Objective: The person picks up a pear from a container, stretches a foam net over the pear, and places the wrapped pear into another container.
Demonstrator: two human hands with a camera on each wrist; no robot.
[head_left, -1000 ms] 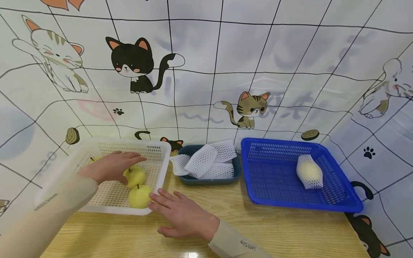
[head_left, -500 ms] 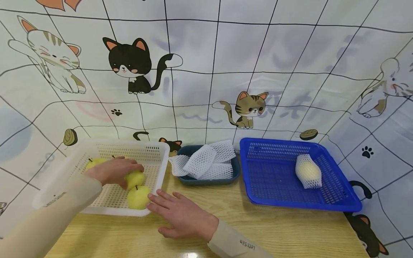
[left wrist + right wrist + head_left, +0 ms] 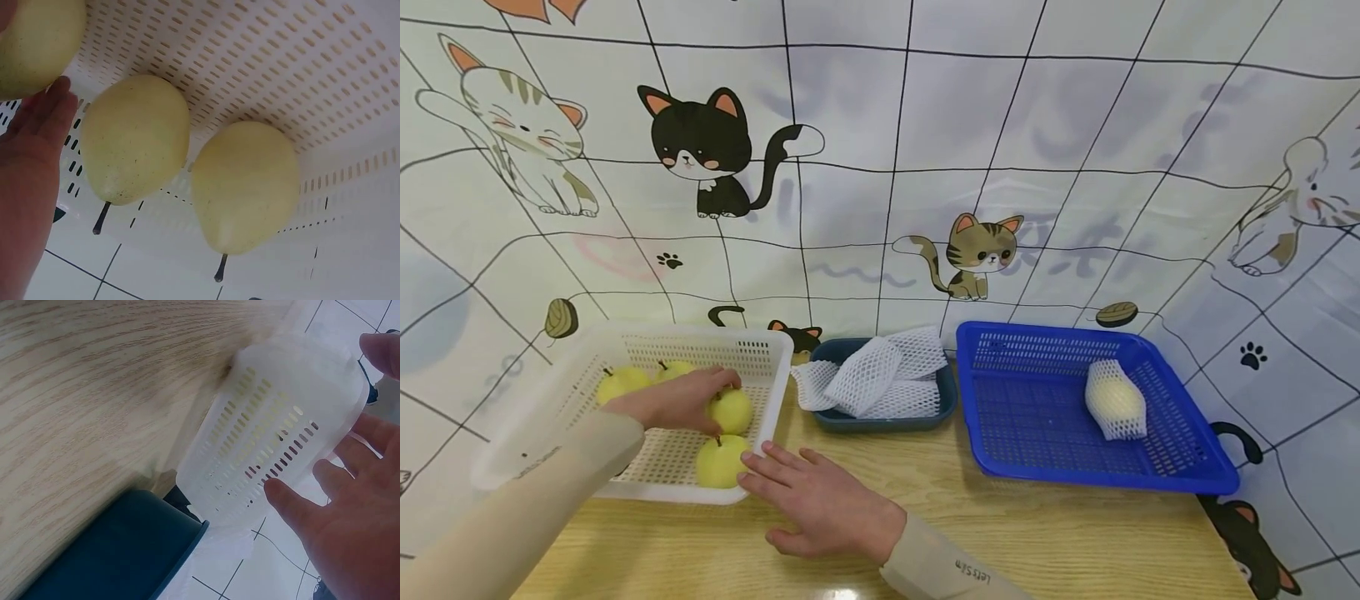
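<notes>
Inside the white basket, at the left of the head view, my left hand grips a yellow pear, fingers on its far side and thumb on the near side. The left wrist view catches only part of this hand beside that pear, and two more pears lying with stems showing. Nearer the front, another pear sits against the basket's right side. My right hand is spread flat, its fingertips at the basket's right rim, holding nothing.
A dark teal bin holds several white foam net sleeves. To its right stands a blue basket with one net-wrapped pear. All stand on a wooden table before a cat-patterned wall covering.
My left hand has come down from above the pears, taken hold of one and shifted it slightly right, uncovering the pears behind. The right hand has stayed at the rim.
</notes>
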